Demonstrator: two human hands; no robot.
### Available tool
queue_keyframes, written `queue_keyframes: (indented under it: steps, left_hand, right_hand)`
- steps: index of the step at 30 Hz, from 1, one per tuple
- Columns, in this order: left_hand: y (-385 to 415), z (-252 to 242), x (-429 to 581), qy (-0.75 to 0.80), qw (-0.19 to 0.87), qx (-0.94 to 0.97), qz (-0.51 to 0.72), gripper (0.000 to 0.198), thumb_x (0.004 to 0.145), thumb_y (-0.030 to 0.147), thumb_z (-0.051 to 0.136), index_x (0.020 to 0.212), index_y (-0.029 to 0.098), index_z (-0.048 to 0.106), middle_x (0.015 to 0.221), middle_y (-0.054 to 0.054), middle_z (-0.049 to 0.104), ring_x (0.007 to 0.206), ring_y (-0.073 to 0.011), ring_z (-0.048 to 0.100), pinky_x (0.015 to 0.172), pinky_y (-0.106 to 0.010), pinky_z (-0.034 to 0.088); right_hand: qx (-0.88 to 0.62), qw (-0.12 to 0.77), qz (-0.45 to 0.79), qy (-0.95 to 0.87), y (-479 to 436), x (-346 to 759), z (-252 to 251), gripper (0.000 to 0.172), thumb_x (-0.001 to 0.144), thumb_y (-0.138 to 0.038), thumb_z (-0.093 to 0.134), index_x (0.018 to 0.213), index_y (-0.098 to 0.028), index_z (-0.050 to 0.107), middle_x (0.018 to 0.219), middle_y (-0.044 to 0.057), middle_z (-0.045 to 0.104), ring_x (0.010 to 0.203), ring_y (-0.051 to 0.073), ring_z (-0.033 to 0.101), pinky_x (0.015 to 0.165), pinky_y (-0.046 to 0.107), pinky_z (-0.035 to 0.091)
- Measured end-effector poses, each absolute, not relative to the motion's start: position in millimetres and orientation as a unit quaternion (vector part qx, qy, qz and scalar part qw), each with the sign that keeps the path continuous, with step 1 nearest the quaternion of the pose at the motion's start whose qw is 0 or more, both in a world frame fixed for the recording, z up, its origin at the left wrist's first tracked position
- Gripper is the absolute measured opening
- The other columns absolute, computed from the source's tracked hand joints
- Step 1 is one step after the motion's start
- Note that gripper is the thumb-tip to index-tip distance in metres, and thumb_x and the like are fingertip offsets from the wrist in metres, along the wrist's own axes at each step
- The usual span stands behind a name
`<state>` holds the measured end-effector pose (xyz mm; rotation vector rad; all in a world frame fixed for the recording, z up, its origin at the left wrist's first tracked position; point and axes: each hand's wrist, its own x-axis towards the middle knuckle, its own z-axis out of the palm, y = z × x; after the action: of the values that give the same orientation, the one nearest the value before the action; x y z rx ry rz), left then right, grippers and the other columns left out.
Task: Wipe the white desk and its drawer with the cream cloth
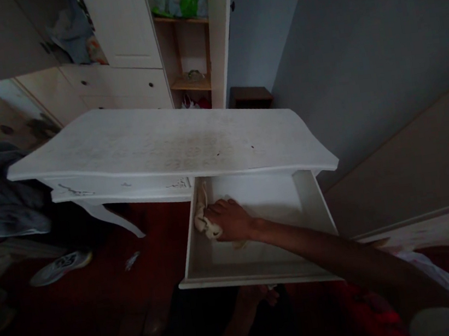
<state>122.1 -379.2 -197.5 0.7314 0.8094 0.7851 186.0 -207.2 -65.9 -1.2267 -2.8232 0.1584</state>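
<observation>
My right hand [231, 219] reaches into the pulled-out drawer [196, 249] and presses a cream cloth [206, 226] against its left inner side. The fingers are closed on the bunched cloth, and part of it shows under the palm. Below the drawer's front edge, my left hand [255, 295] is partly hidden in shadow. Its fingers look curled near a small pale thing that I cannot make out. The drawer belongs to a white table [133, 136] with a wavy front edge and dark smudges on its top.
A white wardrobe [127, 26] with open shelves and bags stands behind the table. Grey fabric [0, 192] hangs at the left. A shoe [60, 268] and a crumpled scrap [132, 261] lie on the red floor. A grey wall [374, 49] rises at the right.
</observation>
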Motion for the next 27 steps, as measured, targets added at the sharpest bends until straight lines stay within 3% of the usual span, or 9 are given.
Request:
queue_keyframes:
  steps: [2, 6, 14, 21, 27]
  left_hand:
    - [-379, -197, 122, 0.373, 0.783, 0.341, 0.363, 0.072, 0.062, 0.080, 0.066, 0.077, 0.011, 0.073, 0.075, -0.015, 0.074, 0.065, -0.0229, 0.066, 0.070, -0.039, 0.051]
    - [-379, -192, 121, 0.380, 0.778, 0.359, 0.349, 0.073, 0.064, 0.081, 0.064, 0.078, 0.010, 0.073, 0.079, -0.015, 0.075, 0.067, -0.0233, 0.067, 0.074, -0.040, 0.052]
    - [-378, -183, 116, 0.405, 0.770, 0.367, 0.330, 0.066, 0.062, 0.079, 0.066, 0.064, 0.013, 0.072, 0.072, -0.012, 0.075, 0.069, -0.0251, 0.068, 0.077, -0.041, 0.053]
    - [-379, -188, 116, 0.422, 0.754, 0.383, 0.326, 0.066, 0.065, 0.079, 0.064, 0.064, 0.014, 0.072, 0.074, -0.012, 0.076, 0.074, -0.0266, 0.070, 0.082, -0.042, 0.053]
    - [-378, -186, 114, 0.410, 0.759, 0.396, 0.315, 0.066, 0.067, 0.079, 0.062, 0.069, 0.014, 0.074, 0.075, -0.012, 0.076, 0.075, -0.0261, 0.069, 0.080, -0.042, 0.054]
  right_hand:
    - [-0.331, 0.007, 0.066, -0.941, -223, 190, -69, 0.059, 0.079, -0.048, 0.066, 0.128, -0.019, 0.052, 0.125, 0.012, 0.064, 0.110, 0.032, 0.054, 0.086, 0.046, 0.044]
    - [-0.232, 0.000, 0.121, -0.965, -238, 194, -73, 0.041, 0.085, -0.043, 0.060, 0.121, -0.024, 0.057, 0.119, 0.007, 0.067, 0.108, 0.029, 0.057, 0.084, 0.043, 0.044]
    - [-0.212, -0.022, 0.211, -0.954, -240, 225, -65, 0.025, 0.085, -0.033, 0.061, 0.109, -0.024, 0.064, 0.111, 0.005, 0.071, 0.104, 0.025, 0.060, 0.084, 0.037, 0.043]
    - [-0.322, -0.020, 0.200, -0.925, -271, 305, -85, 0.039, 0.086, -0.033, 0.061, 0.122, -0.019, 0.060, 0.115, 0.011, 0.068, 0.102, 0.026, 0.058, 0.091, 0.040, 0.041]
    - [-0.315, -0.088, 0.257, -0.910, -276, 363, -67, 0.048, 0.077, -0.026, 0.068, 0.124, -0.019, 0.061, 0.119, 0.010, 0.066, 0.108, 0.027, 0.056, 0.096, 0.040, 0.041]
